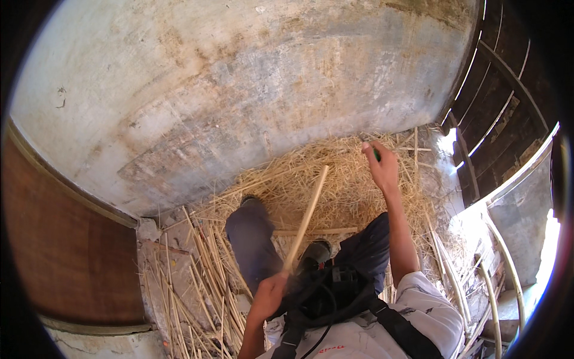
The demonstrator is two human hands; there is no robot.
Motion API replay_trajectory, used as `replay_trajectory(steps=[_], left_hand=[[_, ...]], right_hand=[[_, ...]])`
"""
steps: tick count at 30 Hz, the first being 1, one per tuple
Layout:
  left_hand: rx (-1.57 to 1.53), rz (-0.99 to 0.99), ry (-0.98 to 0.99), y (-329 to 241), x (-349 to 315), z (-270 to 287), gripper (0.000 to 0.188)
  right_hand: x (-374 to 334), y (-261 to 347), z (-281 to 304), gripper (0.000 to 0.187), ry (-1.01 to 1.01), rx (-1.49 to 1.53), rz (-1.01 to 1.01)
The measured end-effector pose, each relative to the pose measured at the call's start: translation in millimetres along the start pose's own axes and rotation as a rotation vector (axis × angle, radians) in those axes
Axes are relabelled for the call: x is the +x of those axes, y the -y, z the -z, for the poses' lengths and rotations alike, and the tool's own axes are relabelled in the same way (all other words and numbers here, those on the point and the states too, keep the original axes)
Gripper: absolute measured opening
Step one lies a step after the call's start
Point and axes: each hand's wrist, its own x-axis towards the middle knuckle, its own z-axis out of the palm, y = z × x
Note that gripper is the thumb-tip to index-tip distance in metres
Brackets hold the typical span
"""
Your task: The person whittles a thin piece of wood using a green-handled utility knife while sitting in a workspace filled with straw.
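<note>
My left hand (271, 294), low in front of my body, is closed around the lower end of a pale, flat bamboo strip (310, 214). The strip slants up and away, its far end above the shavings. My right hand (382, 166) is raised farther out to the right, fingers curled around a small tool with a green handle (376, 155). The rest of that tool is too small and blurred to make out. Apart from the strip, the right hand hovers over a heap of curly, straw-coloured shavings (347, 176).
Long, thin strips (206, 263) lie in a bundle to the left of my legs. Another strip (317, 231) lies crosswise between my feet. A stained plaster wall (287, 90) rises ahead. Curved poles (508, 263) stand at the right, near dark wooden boards (502, 113). A brown panel (66, 239) stands left.
</note>
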Motion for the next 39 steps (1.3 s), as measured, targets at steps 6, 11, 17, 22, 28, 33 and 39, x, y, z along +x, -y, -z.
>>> replay_trajectory(steps=[6,11,17,22,28,33,39], left_hand=[[-0.16,-0.123,-0.079,-12,13,10,0.042],[-0.295,-0.097,-0.104,-36,16,7,0.031],[-0.127,-0.198,-0.15,-41,20,2,0.028],[0.002,-0.303,-0.208,-44,20,3,0.028],[0.005,-0.334,-0.184,-45,16,9,0.027],[-0.178,-0.259,-0.028,-57,2,14,0.027],[-0.263,-0.321,0.12,-50,3,15,0.026]], right_hand=[[-48,-2,-11,0.043,0.279,0.214,-0.112],[-91,44,-24,0.043,0.47,0.849,-0.323],[-115,105,-19,0.043,0.755,1.003,-0.219],[-127,129,-30,0.036,0.737,0.859,-0.058],[-132,143,-30,0.031,0.721,0.776,-0.113],[-132,145,-23,0.024,0.645,0.822,-0.14],[-132,155,-13,0.017,0.6,0.911,-0.086]])
